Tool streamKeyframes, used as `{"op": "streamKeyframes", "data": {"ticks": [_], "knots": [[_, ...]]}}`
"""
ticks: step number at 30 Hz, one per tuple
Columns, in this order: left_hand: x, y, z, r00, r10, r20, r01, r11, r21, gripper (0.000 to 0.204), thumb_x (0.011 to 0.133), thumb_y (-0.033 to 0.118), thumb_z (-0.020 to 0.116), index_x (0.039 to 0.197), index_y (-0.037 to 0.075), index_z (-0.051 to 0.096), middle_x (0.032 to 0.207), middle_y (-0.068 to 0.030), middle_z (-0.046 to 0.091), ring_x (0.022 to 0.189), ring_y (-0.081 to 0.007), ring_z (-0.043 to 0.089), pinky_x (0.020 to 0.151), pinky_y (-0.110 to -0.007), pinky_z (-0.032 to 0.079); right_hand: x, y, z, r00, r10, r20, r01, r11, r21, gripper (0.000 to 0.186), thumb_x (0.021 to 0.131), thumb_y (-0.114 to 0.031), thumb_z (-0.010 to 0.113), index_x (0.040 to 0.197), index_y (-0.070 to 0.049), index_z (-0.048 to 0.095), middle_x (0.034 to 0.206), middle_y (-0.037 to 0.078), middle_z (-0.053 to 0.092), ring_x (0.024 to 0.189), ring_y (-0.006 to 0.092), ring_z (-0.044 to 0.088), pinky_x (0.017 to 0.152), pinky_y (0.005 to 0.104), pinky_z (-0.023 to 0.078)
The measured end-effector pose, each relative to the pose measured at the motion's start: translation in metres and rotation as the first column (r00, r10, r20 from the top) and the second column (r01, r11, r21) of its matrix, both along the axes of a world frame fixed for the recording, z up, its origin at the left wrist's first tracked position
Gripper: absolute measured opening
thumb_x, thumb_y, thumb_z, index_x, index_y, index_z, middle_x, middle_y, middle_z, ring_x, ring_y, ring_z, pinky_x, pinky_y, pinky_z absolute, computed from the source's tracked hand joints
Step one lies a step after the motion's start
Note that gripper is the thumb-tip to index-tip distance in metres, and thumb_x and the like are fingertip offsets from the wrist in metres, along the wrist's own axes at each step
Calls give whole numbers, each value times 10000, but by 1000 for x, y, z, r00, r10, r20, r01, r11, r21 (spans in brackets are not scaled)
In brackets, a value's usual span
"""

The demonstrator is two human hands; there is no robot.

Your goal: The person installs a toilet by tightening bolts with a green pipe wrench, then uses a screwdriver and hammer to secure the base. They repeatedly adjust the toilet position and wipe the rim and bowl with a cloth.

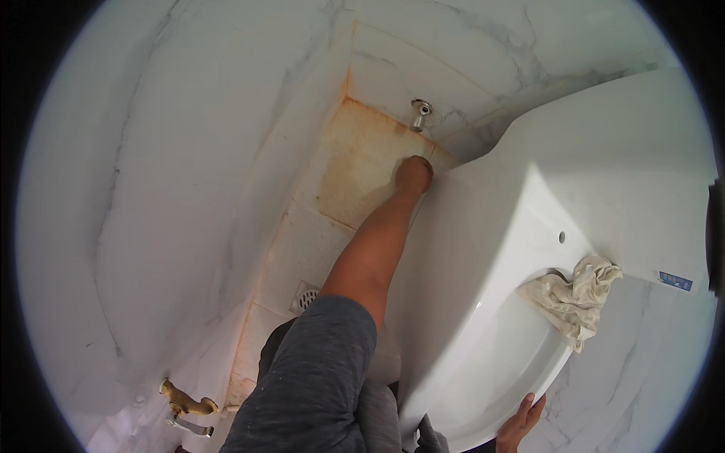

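My left hand (415,174) reaches far down between the wall and a white ceramic washbasin (483,325). It is curled closed close to the stained floor tile, beside the basin's side. What its fingers hold, if anything, is hidden. My right hand (521,423) rests against the basin's outer rim at the lower right, fingers stretched out and slightly apart. A crumpled cream cloth (578,298) drapes over the basin's inner bowl and edge, near a small round hole. Above my left hand, a chrome angle valve (421,115) sticks out of the wall.
Marbled white wall tiles (174,189) rise on the left. A brass and chrome tap (186,404) juts out at lower left. The floor has a square drain grate (307,299) by my left arm and rusty-orange grout. A blue sticker (675,281) marks the right side.
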State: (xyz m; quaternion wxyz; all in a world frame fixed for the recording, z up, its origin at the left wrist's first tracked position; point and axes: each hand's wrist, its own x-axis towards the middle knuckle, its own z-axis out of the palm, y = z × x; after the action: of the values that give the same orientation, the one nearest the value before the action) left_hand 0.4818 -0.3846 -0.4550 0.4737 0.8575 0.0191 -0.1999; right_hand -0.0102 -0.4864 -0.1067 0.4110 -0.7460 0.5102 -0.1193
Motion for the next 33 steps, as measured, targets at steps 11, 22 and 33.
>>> {"op": "streamKeyframes", "data": {"ticks": [11, 22, 33], "knots": [[14, -9, -16, 969, -216, 121, 198, 969, 147, 213, 863, 199, 648, 915, 57, 798, 961, -205, 747, 932, -382, 722, 862, -469, 566, 0, -1, 0, 1000, 1, -26, -2, 999, -37, 558, 1088, -319, 490, 1472, 64, 356, 1331, 191, 552, 1173, 252, 557, 1020, 369, 444], [19, 3, -11, 888, -416, 194, 387, 906, 171, 191, 837, 82, 683, 978, 126, 804, 1051, -148, 749, 997, -349, 712, 902, -441, 559, 0, -1, 3, 999, -26, -45, 23, 998, -65, 595, 1083, -360, 507, 1474, 64, 358, 1309, 197, 567, 1144, 254, 572, 993, 372, 464], [19, 0, -30, 850, -479, 219, 417, 866, 275, 178, 864, 155, 659, 959, 126, 807, 1038, -168, 736, 993, -363, 701, 897, -463, 550, 5, 2, 6, 999, -13, -52, 10, 997, -71, 584, 1075, -367, 522, 1454, 58, 391, 1268, 192, 595, 1114, 246, 591, 967, 364, 475]]}}
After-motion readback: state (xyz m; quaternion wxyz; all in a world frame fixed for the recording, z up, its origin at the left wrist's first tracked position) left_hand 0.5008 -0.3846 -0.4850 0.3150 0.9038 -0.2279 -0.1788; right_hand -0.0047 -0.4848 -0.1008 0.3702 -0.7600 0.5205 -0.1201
